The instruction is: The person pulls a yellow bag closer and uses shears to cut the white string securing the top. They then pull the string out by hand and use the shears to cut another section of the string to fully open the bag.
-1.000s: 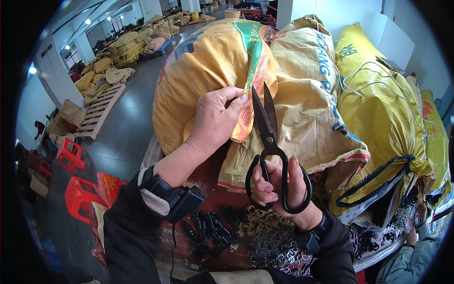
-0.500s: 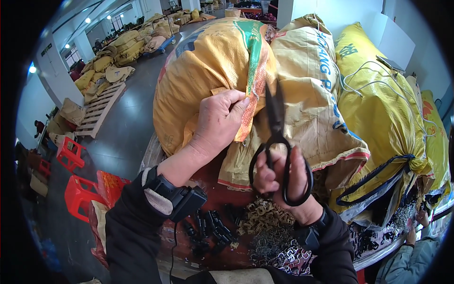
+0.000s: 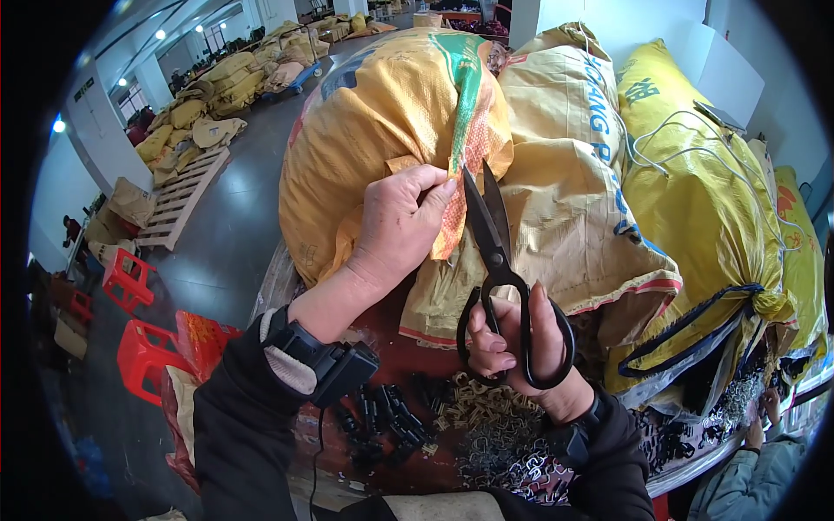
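A bulging orange woven sack (image 3: 373, 122) with a green and red-pink stripe lies in front of me. My left hand (image 3: 404, 221) pinches a gathered edge of it near the stripe, thumb pressed against the forefinger. In my right hand (image 3: 521, 343) is a pair of black scissors (image 3: 493, 247), with fingers and thumb through the large loops. The blades stand apart and point up at the sack's striped edge, just right of my left fingertips. Whether a blade touches the fabric, I cannot tell.
Beige sacks (image 3: 565, 191) and yellow sacks (image 3: 695, 234) fill the right side. Black metal pieces (image 3: 387, 421), brass-coloured pieces (image 3: 486, 399) and silver ones (image 3: 499, 456) lie near me on the dark red table. A person's sleeve (image 3: 756, 478) shows at lower right; red stools (image 3: 148, 356) stand left.
The scissors have turned, and their blades now stand wider apart, with the tips beside the sack's striped edge. My left hand keeps its pinch in nearly the same place.
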### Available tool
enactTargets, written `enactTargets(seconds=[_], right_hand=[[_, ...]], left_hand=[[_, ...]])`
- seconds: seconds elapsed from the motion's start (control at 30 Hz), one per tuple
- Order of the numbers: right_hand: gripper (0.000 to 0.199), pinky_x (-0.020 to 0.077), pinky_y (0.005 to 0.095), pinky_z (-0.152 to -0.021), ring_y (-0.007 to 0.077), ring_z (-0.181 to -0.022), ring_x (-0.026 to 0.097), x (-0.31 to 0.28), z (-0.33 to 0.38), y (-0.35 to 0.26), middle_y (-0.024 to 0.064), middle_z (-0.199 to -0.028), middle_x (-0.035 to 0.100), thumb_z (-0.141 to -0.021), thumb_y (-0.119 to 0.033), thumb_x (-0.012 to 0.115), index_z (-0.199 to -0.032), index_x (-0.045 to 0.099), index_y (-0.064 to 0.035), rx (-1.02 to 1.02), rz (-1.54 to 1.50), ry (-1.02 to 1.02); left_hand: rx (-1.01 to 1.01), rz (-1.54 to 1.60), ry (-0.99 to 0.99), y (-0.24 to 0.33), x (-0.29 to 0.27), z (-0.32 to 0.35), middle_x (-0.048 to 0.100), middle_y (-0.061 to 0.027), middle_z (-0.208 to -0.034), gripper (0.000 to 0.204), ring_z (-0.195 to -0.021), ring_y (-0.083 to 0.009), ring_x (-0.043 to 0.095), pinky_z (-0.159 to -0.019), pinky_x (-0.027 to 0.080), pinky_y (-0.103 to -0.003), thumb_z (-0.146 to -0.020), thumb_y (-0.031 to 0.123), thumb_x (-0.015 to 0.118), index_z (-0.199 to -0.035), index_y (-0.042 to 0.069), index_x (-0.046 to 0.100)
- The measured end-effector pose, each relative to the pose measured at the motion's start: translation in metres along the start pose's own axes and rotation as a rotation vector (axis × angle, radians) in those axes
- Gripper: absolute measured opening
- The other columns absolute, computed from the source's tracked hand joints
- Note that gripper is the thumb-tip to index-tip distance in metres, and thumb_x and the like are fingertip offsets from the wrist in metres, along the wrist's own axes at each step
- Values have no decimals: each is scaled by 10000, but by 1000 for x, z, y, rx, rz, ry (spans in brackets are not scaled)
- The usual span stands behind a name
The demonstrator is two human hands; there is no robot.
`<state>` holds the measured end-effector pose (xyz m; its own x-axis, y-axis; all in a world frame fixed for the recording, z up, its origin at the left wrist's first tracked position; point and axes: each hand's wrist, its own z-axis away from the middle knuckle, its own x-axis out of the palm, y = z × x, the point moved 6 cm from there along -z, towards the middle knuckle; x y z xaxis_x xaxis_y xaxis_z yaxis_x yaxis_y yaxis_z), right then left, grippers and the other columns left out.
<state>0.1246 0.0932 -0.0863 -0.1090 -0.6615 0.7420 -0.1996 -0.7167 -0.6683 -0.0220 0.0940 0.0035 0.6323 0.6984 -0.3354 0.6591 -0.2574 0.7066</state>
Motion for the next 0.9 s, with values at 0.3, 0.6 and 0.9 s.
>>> enactTargets(seconds=[0.3, 0.6, 0.9], right_hand=[[683, 248, 213, -457, 56, -416, 258, 3, 3, 3, -35, -567, 308, -760, -676, 293, -859, 473, -25, 55, -31, 15], [697, 252, 202, -458, 47, -414, 265, -2, -3, -6, -44, -569, 309, -757, -687, 273, -859, 476, -29, -44, 13, 82], [729, 262, 206, -466, 42, -416, 266, 0, 12, -24, -49, -570, 306, -727, -720, 278, -870, 472, -32, -291, 104, 95]], left_hand=[[-13, -16, -4, 1, -1, 0, 571, -119, -611, 123, -542, -114, 543, -522, 425, -252, -776, 90, 559, -777, -31, 585], [-30, -6, -10, 0, -1, 1, 574, -122, -611, 136, -545, -99, 538, -522, 425, -252, -782, 98, 555, -774, -35, 584], [-101, 67, -44, -10, 0, 1, 521, -1, -617, 149, -577, -25, 456, -518, 380, -200, -809, 97, 546, -771, -43, 577]])
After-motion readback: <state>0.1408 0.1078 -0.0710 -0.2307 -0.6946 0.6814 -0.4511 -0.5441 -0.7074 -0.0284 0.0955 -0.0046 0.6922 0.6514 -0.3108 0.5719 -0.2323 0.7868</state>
